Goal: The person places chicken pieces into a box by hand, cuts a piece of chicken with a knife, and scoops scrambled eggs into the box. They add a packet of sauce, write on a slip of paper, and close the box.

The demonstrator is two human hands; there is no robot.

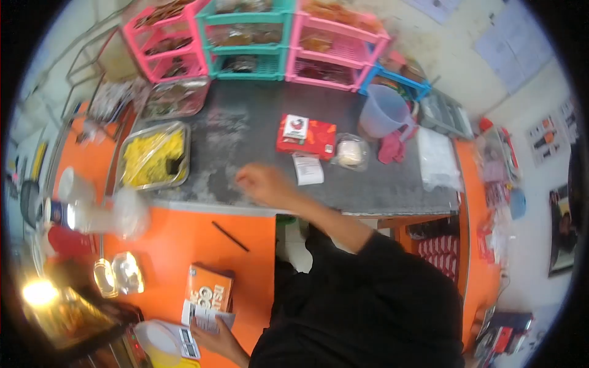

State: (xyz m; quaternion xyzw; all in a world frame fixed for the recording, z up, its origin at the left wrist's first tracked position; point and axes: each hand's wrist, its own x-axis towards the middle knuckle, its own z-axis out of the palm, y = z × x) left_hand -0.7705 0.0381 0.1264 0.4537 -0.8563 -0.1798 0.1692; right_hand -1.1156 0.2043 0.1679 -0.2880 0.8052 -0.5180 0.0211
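Note:
At the bottom left, my left hand [215, 336] is closed on a white printed paper slip [207, 317]. The slip lies across the lower part of an orange printed box [210, 283] on the orange table. My right hand [262, 183] is over the front of the dark counter, its fingers curled and slightly blurred, with no object visible in them. Farther back to its right lies a red box [316, 141], with a second white slip [308, 170] at its front edge. A round white item in clear plastic [351, 151] sits beside that box.
A metal tray of yellow food [154, 130] stands on the counter's left. Pink and teal racks [248, 52] line the back. A translucent jug [383, 110] stands right. A thin black stick [230, 236] lies on the orange table [253, 221], near a glowing lamp [40, 293].

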